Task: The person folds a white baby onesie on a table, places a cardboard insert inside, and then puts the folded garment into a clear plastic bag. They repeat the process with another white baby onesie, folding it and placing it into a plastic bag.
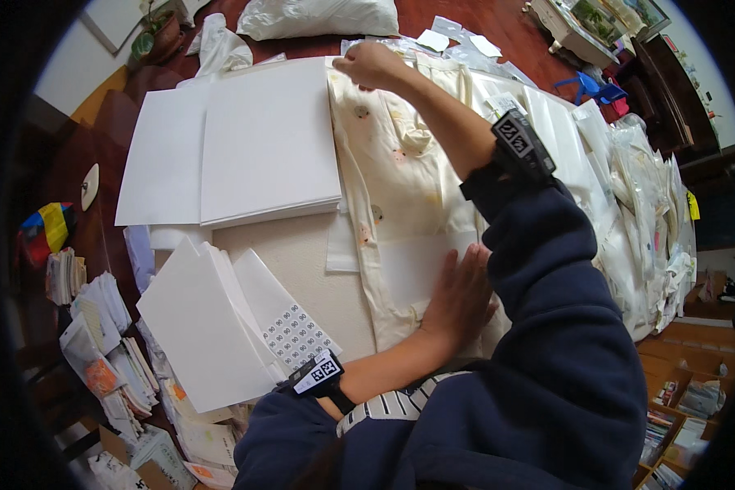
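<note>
A cream printed cloth garment (398, 153) lies lengthwise before me. A white sheet (411, 266) rests on its near part, and my left hand (459, 294) lies flat at the sheet's right edge with spread fingers. At the garment's far end is my right hand (367, 66), its fingers curled at the top edge; whether cloth is between them cannot be told. To the left of the garment stands a stack of white boards (269, 141), with another white sheet (162, 159) partly under it. A sheet of number stickers (294, 334) lies nearer, beside more white boards (205, 324).
Clear plastic bags (637, 196) with folded items crowd the right side. Beyond the garment lie a stuffed white bag (318, 17) and plastic packaging (459, 43). Bundles of packets (107, 318) stand at left. A partitioned wooden shelf (680, 410) is at lower right.
</note>
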### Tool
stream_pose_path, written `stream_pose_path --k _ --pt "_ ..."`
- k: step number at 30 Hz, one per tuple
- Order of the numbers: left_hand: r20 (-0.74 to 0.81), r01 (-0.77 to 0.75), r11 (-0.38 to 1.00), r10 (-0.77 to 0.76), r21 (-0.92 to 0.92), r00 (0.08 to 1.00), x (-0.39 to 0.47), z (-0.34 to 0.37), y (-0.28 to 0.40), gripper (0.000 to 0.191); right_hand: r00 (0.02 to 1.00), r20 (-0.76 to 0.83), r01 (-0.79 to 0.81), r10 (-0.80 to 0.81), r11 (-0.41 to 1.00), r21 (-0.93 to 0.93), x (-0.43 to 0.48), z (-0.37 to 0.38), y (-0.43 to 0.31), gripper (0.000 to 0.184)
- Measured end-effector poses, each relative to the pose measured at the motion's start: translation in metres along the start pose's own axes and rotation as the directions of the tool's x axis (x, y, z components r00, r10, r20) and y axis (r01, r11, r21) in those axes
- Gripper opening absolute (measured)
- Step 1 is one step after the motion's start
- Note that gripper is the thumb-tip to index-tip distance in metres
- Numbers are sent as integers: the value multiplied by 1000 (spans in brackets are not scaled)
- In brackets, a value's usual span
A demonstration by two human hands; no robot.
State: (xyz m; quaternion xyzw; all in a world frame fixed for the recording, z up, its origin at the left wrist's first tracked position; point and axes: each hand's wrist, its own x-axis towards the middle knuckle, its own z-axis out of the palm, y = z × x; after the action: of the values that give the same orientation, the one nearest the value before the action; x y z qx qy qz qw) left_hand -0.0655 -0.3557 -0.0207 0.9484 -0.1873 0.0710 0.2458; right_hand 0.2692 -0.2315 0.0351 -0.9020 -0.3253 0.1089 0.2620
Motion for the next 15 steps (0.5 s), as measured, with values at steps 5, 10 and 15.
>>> stream_pose_path --k 5,10,15 --pt "-69 -48 998 46 -37 997 -3 1 -3 62 891 417 -274 180 945 177 -3 7 -19 42" --pt "-204 -108 985 79 -132 976 -7 -1 -5 57 860 504 -250 77 925 286 -3 2 -13 35" --pt "-215 -109 980 73 -165 974 -8 -1 -6 53 850 518 -328 93 863 384 0 6 4 41"
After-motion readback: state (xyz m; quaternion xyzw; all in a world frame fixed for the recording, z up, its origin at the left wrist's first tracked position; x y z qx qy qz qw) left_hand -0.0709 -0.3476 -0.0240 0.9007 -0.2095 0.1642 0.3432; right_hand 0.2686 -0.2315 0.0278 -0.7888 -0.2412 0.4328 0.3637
